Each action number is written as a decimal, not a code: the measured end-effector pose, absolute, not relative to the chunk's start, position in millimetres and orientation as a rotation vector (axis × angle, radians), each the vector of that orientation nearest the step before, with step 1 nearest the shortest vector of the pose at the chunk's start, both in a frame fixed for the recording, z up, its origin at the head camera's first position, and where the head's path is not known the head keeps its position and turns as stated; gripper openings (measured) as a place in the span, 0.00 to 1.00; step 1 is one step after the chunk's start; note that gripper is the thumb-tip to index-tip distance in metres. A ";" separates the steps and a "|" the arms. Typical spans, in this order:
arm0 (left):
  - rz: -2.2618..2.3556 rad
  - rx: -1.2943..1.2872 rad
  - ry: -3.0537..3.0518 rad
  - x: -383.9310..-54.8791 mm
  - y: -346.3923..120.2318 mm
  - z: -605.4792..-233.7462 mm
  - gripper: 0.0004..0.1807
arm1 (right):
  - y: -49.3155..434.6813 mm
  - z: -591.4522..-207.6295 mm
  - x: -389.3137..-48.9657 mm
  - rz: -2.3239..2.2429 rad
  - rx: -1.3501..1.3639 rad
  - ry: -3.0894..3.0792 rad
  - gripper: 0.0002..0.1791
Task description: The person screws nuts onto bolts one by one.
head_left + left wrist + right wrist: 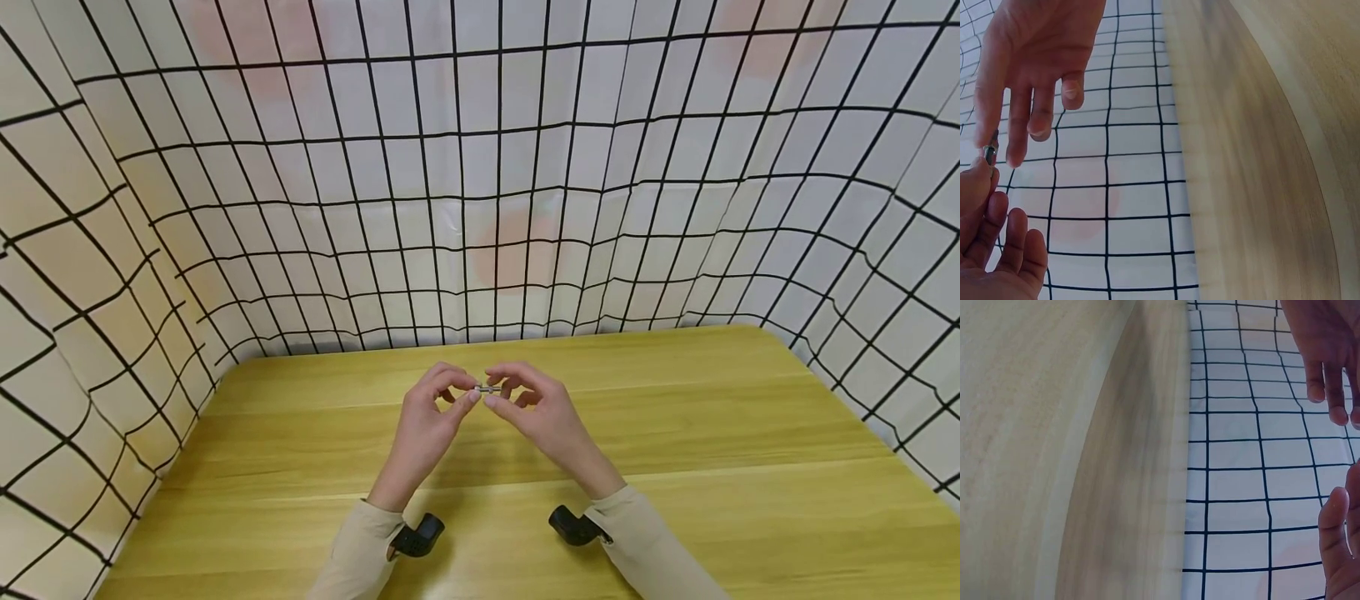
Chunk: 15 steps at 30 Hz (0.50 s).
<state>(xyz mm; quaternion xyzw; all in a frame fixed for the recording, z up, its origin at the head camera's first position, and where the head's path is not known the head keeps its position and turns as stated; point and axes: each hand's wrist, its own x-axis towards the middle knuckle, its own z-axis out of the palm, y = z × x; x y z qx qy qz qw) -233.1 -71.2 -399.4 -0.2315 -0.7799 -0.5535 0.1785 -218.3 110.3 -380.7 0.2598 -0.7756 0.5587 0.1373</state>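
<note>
In the head view a small silver bolt-like metal piece (489, 389) lies sideways between the two hands, above the table. My left hand (431, 417) pinches its left end between thumb and index finger. Around its right end the right hand (543, 412) curves loosely, thumb below and index finger above, with a small gap showing. The left wrist view has the metal piece (989, 153) at the left edge, in the left hand's (997, 244) fingertips, with the right hand (1041, 56) reaching down from above. Only fingers of both hands show in the right wrist view; the piece is out of frame.
A yellow wood-grain table (712, 417) spreads beneath the hands. White cloth with a black grid (495, 167) rises behind it and at both sides. Black wrist devices (418, 535) sit at the beige sleeves (652, 542).
</note>
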 end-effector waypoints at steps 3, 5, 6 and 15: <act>-1.553 -0.652 -2.204 -233.1 -71.4 -399.1 0.01 | 111.1 -380.7 -219.4 1.593 0.794 -2.214 0.14; -1.548 -0.650 -2.207 -233.3 -71.6 -399.1 0.02 | 111.6 -380.8 -219.8 1.586 0.817 -2.197 0.13; -1.547 -0.649 -2.208 -233.3 -71.6 -399.2 0.02 | 111.7 -381.2 -220.4 1.581 0.829 -2.188 0.13; -1.564 -0.645 -2.197 -232.7 -71.2 -398.3 0.03 | 111.7 -384.2 -222.1 1.560 0.834 -2.180 0.09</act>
